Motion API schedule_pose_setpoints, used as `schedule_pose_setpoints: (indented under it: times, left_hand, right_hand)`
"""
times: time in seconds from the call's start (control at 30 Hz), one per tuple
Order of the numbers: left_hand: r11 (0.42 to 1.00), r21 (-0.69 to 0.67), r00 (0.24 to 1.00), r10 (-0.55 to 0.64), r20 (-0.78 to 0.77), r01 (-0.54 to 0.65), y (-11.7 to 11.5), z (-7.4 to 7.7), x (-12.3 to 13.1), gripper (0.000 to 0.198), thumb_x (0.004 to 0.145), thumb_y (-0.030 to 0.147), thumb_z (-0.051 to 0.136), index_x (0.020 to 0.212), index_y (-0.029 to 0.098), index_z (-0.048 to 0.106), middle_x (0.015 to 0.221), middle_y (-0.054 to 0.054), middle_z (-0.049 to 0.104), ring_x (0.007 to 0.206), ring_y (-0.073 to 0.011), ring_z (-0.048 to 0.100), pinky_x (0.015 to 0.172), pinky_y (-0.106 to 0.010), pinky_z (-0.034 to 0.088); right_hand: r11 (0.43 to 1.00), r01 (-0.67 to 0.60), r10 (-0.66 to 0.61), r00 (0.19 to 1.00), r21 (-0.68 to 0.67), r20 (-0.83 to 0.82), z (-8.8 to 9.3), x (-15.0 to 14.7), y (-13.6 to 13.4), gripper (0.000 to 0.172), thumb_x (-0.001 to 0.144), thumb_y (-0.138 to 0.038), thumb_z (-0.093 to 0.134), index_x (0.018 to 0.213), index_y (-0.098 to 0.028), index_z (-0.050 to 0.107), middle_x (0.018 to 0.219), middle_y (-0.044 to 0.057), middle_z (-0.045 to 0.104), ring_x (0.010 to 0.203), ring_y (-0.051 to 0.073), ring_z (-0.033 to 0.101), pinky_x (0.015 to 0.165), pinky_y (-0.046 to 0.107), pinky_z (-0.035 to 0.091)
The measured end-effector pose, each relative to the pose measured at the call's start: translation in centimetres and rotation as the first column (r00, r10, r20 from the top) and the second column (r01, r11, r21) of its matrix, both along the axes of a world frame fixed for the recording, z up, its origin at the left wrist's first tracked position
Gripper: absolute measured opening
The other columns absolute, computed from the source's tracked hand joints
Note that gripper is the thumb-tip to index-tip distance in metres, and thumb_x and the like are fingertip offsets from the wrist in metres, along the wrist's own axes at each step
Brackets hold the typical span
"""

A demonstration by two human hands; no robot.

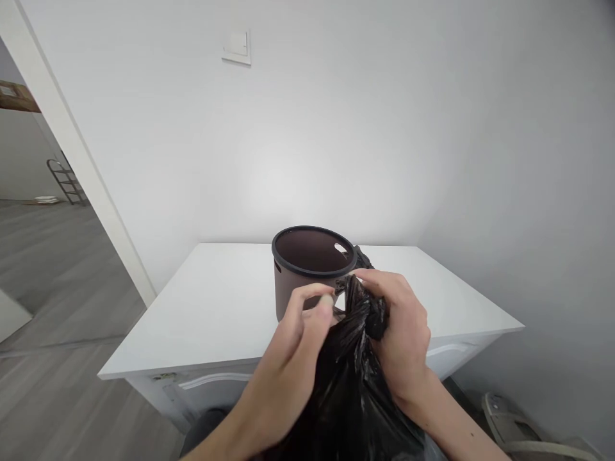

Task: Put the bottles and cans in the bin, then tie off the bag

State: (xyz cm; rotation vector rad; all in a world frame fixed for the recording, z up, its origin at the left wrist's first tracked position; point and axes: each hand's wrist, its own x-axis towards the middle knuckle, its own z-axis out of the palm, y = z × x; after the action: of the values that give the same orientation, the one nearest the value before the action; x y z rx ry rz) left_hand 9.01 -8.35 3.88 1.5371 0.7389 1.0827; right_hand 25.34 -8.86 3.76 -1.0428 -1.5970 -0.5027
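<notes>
A black plastic bag hangs in front of me, its gathered neck twisted between both hands. My left hand pinches the bag's top with thumb and fingers closed. My right hand is wrapped round the bunched neck from the right. Just behind the hands, a dark brown round bin with a darker rim stands upright and open on the white table. It looks empty, and a cut-out handle hole shows in its far wall.
The white table stands against a white wall, with a light switch high above. A doorway on the left opens onto grey wood flooring. A grey object lies on the floor at the lower right.
</notes>
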Motion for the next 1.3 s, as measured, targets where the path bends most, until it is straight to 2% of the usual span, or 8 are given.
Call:
schedule_pose_setpoints:
  times: [0.17,0.3,0.47,0.63,0.8,0.93,1.1,1.3]
  left_hand:
    - [0.988,-0.122,0.995,-0.093,0.03,0.095,2.1,1.6,-0.1,0.045,0.1,0.059,0.058,0.075,0.021,0.064,0.084,-0.004,0.069,0.085,-0.0219,0.063,0.082,-0.033,0.052]
    - [0.991,-0.118,0.996,-0.053,0.076,0.062,2.0,1.9,-0.2,0.034,0.095,0.052,0.072,0.081,0.021,0.065,0.083,-0.001,0.066,0.078,-0.0155,0.058,0.071,-0.026,0.047]
    - [0.98,-0.19,0.984,-0.034,0.174,0.067,2.0,1.7,-0.9,0.036,0.094,0.054,0.074,0.085,0.02,0.065,0.078,0.002,0.06,0.074,-0.0118,0.055,0.069,-0.022,0.046]
    - [0.948,-0.29,0.972,-0.068,0.225,0.134,2.1,0.8,-1.9,0.032,0.096,0.052,0.073,0.094,0.02,0.067,0.086,0.001,0.063,0.078,-0.0121,0.058,0.074,-0.024,0.049]
    - [0.943,-0.313,0.969,-0.035,0.246,0.113,1.9,-0.3,-2.6,0.033,0.097,0.051,0.072,0.088,0.02,0.062,0.085,0.001,0.062,0.077,-0.0132,0.056,0.073,-0.026,0.048]
    - [0.936,-0.325,0.963,-0.045,0.266,0.133,1.7,-0.6,-2.8,0.038,0.096,0.053,0.072,0.084,0.02,0.057,0.085,0.0,0.059,0.078,-0.0131,0.053,0.07,-0.025,0.046]
    - [0.934,-0.34,0.97,-0.021,0.24,0.104,2.2,-1.2,-2.7,0.046,0.093,0.056,0.075,0.076,0.019,0.051,0.078,0.003,0.046,0.069,-0.0109,0.041,0.062,-0.023,0.039]
    - [0.941,-0.33,0.974,0.0,0.228,0.077,3.6,-3.0,-2.3,0.047,0.092,0.059,0.075,0.078,0.02,0.053,0.078,0.002,0.044,0.069,-0.0116,0.037,0.062,-0.023,0.037]
  right_hand:
    - [1.0,-0.024,0.024,1.0,-0.008,0.02,0.6,-0.5,0.1,0.024,0.094,-0.014,0.054,0.107,-0.028,0.067,0.085,0.002,0.076,0.074,0.022,0.068,0.074,0.038,0.056]
    - [0.997,-0.028,0.032,0.998,-0.078,0.048,0.0,-0.5,0.3,0.025,0.099,-0.016,0.05,0.114,-0.028,0.065,0.092,0.004,0.076,0.078,0.022,0.068,0.074,0.038,0.055]
    - [0.977,-0.13,0.16,0.971,-0.17,0.179,0.0,0.1,0.0,0.033,0.104,-0.014,0.046,0.134,-0.025,0.057,0.102,0.006,0.075,0.084,0.021,0.067,0.076,0.036,0.056]
    - [0.96,-0.156,0.255,0.834,-0.234,0.489,1.0,2.0,-0.4,0.043,0.108,-0.012,0.043,0.15,-0.018,0.052,0.094,0.007,0.074,0.083,0.021,0.067,0.081,0.039,0.057]
    - [0.939,-0.174,0.326,0.726,-0.296,0.605,1.7,3.9,-0.6,0.05,0.105,-0.002,0.041,0.151,-0.019,0.054,0.102,0.009,0.079,0.094,0.022,0.074,0.089,0.042,0.063]
    - [0.956,-0.143,0.271,0.759,-0.255,0.592,1.8,4.0,-1.3,0.038,0.106,-0.008,0.048,0.136,-0.022,0.067,0.109,0.008,0.082,0.099,0.022,0.077,0.096,0.043,0.063]
    - [0.975,0.001,0.13,0.805,-0.221,0.579,0.8,3.6,-2.1,0.029,0.107,-0.012,0.049,0.113,-0.022,0.076,0.095,0.004,0.083,0.082,0.019,0.077,0.077,0.033,0.059]
    - [0.986,0.111,-0.019,0.809,-0.122,0.587,-0.3,4.0,-2.1,0.026,0.107,-0.014,0.052,0.101,-0.022,0.076,0.129,0.004,0.079,0.081,0.018,0.076,0.07,0.032,0.054]
